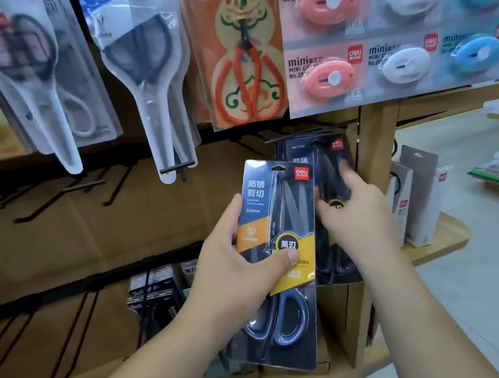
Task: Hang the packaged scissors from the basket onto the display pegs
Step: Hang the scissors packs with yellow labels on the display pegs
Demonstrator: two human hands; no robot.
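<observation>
Scissors pack in left hand

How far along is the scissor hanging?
Done: dark packs already hang on the right-hand peg, where the right hand touches them. In hand: the left hand holds one more pack, not yet hung. Left: how many remain cannot be seen.

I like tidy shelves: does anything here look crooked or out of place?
Slightly. The clear plastic pack of black-handled scissors at upper left hangs slanted, its tip swung right, while the orange card pack of red-handled scissors hangs straight. Nothing looks spilled or damaged.
</observation>
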